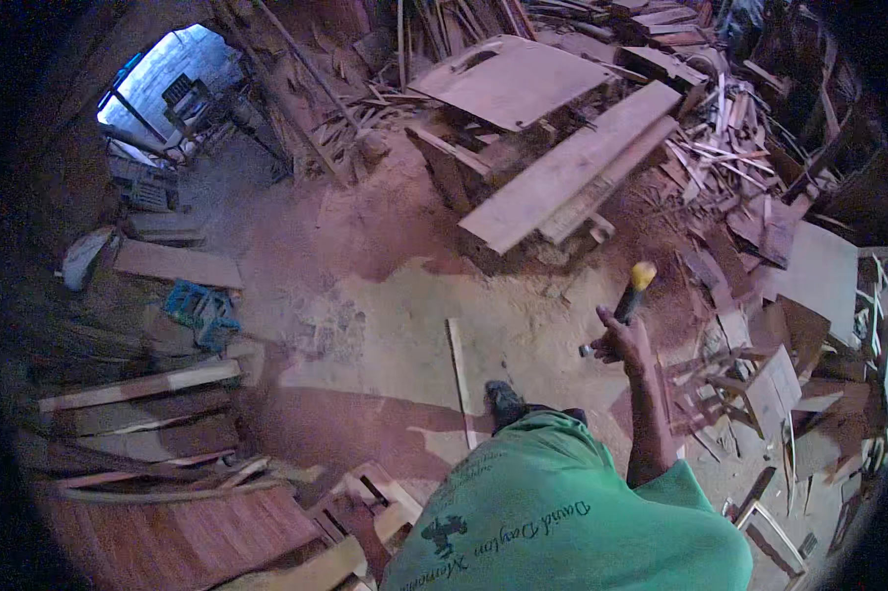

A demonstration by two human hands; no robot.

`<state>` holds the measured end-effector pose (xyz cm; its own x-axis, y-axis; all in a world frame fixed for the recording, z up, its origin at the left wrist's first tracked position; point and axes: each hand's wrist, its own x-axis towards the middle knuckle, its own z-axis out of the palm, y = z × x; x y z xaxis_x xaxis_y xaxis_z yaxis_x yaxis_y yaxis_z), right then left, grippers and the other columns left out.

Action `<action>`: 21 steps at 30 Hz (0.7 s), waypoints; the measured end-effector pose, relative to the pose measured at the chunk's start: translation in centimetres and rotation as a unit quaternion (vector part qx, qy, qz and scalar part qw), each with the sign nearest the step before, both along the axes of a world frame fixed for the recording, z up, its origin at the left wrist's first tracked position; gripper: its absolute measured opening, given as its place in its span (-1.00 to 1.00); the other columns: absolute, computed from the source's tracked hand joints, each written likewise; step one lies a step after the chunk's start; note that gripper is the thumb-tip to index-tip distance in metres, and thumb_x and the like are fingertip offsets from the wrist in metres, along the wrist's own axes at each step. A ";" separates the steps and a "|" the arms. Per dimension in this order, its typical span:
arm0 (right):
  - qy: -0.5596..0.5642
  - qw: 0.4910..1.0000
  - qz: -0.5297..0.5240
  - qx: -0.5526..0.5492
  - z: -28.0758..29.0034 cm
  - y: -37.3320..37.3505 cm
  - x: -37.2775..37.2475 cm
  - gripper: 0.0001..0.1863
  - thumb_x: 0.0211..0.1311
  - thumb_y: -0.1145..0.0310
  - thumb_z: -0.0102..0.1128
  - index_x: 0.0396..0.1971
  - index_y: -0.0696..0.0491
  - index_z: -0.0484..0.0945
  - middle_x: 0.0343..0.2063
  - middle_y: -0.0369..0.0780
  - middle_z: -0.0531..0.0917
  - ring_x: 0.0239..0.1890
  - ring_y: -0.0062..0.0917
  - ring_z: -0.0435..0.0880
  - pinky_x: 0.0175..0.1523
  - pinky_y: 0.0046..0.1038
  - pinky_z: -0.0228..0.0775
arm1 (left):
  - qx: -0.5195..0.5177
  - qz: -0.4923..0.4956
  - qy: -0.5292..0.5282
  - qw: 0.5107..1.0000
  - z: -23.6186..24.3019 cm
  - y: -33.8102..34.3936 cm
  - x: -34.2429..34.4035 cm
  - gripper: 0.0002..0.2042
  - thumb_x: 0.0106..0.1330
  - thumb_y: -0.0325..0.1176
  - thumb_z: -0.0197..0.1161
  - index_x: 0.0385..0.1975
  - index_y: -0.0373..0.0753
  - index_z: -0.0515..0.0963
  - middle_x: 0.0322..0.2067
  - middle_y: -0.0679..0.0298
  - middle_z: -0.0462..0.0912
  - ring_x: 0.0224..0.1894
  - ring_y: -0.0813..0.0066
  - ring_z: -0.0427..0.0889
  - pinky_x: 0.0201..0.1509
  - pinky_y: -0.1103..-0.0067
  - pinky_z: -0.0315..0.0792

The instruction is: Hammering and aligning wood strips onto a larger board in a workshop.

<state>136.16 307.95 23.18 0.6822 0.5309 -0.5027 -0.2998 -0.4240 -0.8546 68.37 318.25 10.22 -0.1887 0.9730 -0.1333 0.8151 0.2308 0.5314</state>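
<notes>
My right hand (616, 340) is raised in front of me on the right, wrapped round a tool with a black and yellow handle (642, 280). The yellow end points up and away from me; a small pale tip shows on the other side of the fingers. I cannot make out what kind of tool it is. Low on the left, my left hand (353, 514) is at a pale wooden frame (390, 490). Its fingers are dim and blurred, so whether they grip the wood does not show.
Boards (572, 167) and a wide panel (523, 79) rest on a low stack ahead. Scrap wood (729, 133) heaps up at the right, near a small wooden stool (769, 389). A thin strip (458, 369) lies by my foot. Planks (143, 384) and a blue crate (202, 313) are at the left.
</notes>
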 end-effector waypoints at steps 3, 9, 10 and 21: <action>-0.059 0.998 -0.024 0.023 -2.1 12.7 -2.1 -0.64 0.36 -0.02 0.34 -0.25 -0.01 0.54 -0.55 -0.23 0.70 -0.67 -0.57 0.63 -0.60 -0.53 0.41 | -0.017 0.097 -0.049 0.994 -0.6 1.4 0.4 -0.64 0.36 -0.25 0.30 0.01 -0.39 0.56 -0.05 -0.02 0.67 0.05 0.03 0.61 0.19 0.22 0.45; -0.034 0.985 0.080 0.149 -3.1 34.8 -2.3 -0.62 0.41 0.06 0.31 -0.14 0.11 0.56 -0.33 -0.21 0.74 -0.40 -0.51 0.71 -0.34 -0.45 0.57 | -0.080 0.171 -0.087 0.978 -3.7 17.5 5.2 -0.66 0.37 -0.31 0.30 0.05 -0.35 0.52 -0.03 -0.01 0.65 0.02 0.06 0.62 0.10 0.24 0.51; -0.037 0.987 0.064 0.144 -3.2 38.3 -1.9 -0.62 0.41 0.06 0.31 -0.14 0.11 0.56 -0.33 -0.21 0.74 -0.40 -0.51 0.71 -0.34 -0.45 0.57 | -0.082 0.164 -0.092 0.979 -4.1 21.5 5.8 -0.66 0.37 -0.32 0.30 0.05 -0.34 0.51 -0.03 -0.01 0.64 0.01 0.07 0.63 0.08 0.24 0.52; -0.303 0.936 0.108 -0.146 0.0 61.4 -3.4 -0.45 0.25 -0.09 0.38 0.07 0.02 0.69 -0.19 -0.14 0.80 -0.03 -0.23 0.73 0.11 -0.30 0.55 | 0.015 -0.008 -0.228 0.973 1.1 79.0 14.3 -0.65 0.37 -0.43 0.29 0.12 -0.27 0.43 0.00 0.00 0.60 -0.05 0.14 0.66 -0.10 0.28 0.62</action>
